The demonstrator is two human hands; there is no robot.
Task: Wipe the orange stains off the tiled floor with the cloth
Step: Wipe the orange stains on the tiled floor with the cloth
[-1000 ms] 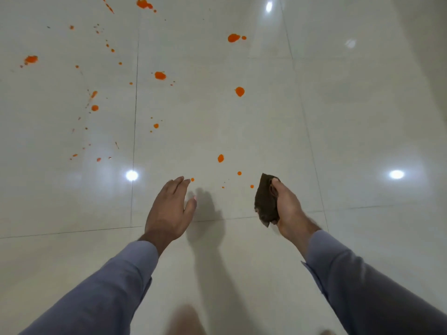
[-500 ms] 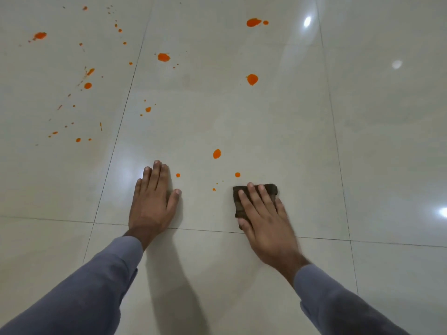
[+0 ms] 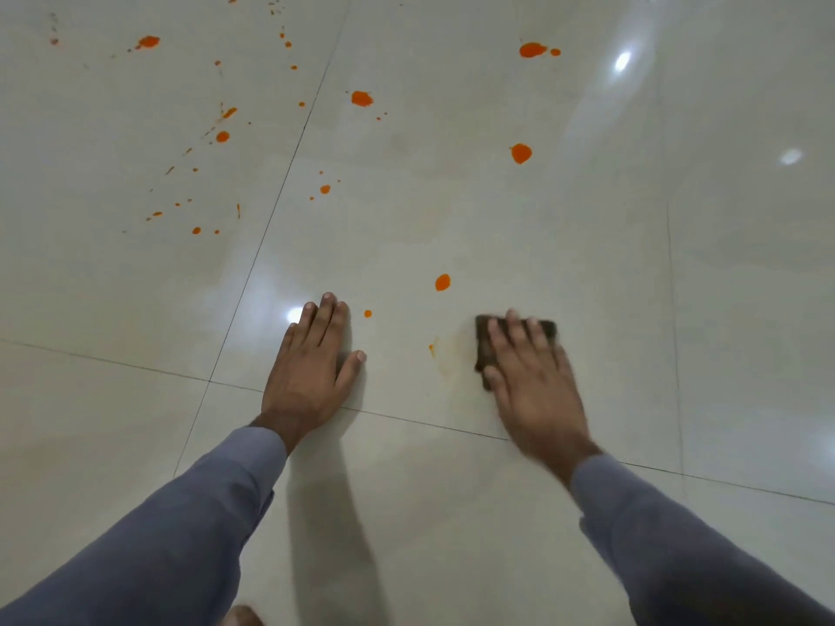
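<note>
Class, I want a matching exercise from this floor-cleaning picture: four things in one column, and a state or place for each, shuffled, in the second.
Things
1. left hand
2. right hand
3. cloth
4. faint orange smear

States or places
A. dark brown, flat on the tile
B. just left of the cloth
C. pressing the cloth with straight fingers
D. flat on bare tile, holding nothing

Pairs: 1-D, 2-C, 3-A, 4-B

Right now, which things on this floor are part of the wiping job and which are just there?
Part of the job:
cloth under the right hand
orange stains on the tiled floor
faint orange smear beside the cloth

Just there:
left hand, flat on the floor
light reflections
</note>
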